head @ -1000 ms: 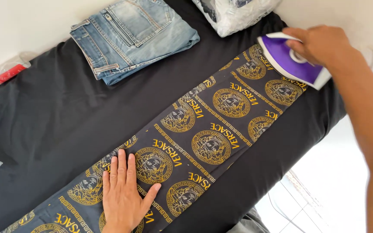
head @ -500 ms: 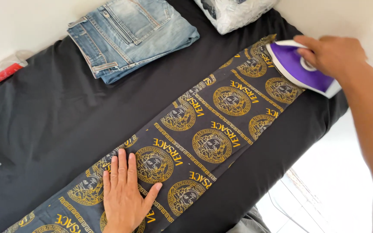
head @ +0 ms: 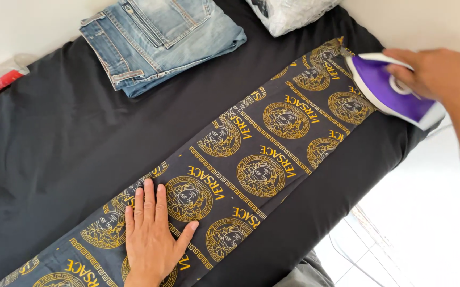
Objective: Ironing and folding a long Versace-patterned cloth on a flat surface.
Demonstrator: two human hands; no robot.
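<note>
Black sheeting (head: 54,159) covers the padded surface before you, with pale wall at the far side and white floor at the near right. A long dark cloth (head: 251,159) printed with gold medallions and key-pattern borders lies flat on the sheeting, running diagonally from the near left to the far right. Your left hand (head: 150,234) rests open and palm-down on the near-left part of the cloth, fingers together and pointing away from you, thumb spread to the right. Your right hand (head: 427,72) is closed around the handle of a purple and white iron (head: 387,93). The iron sits on the far-right end of the cloth, its tip pointing left along the strip, its heel reaching the sheeting's right edge. Folded blue jeans (head: 161,37) lie on the sheeting at the far side, well apart from the cloth. A clear plastic bag (head: 288,13) lies at the far edge, just beyond the cloth's far end. A red and clear packet (head: 1,79) lies at the far left, by the sheeting's edge.
</note>
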